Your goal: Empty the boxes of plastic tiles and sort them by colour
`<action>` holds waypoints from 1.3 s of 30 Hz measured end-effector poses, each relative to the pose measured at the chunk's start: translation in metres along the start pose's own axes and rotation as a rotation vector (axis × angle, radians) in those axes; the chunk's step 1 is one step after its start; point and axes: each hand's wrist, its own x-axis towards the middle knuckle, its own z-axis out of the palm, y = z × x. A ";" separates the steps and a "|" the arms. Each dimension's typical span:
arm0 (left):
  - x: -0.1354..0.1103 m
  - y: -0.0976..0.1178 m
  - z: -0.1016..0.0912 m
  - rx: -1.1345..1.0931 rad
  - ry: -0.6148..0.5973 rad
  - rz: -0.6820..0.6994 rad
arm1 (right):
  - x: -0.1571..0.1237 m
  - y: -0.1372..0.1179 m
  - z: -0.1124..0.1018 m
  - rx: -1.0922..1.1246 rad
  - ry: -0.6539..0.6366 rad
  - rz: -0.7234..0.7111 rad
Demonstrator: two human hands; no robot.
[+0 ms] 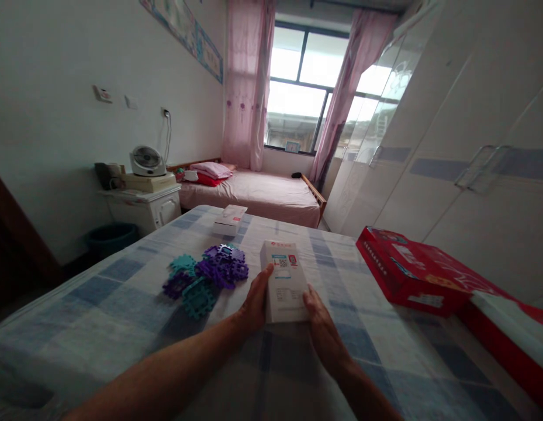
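QR-code carton point(287, 292) is held btwn fingers of L hand point(256, 299) (9 o'clock) & R hand point(321, 321) (4 o'clock), steadying presumed, even squeeze prob. needed next.

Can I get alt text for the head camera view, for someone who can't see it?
A person's left hand and right hand hold a white carton by its sides over a checked cloth. Nearby are purple and teal notched pieces, a white box and a red box, with a bed beyond.
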 end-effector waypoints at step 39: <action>0.015 -0.005 -0.009 0.265 0.320 0.144 | 0.061 0.041 -0.075 -0.512 0.193 0.003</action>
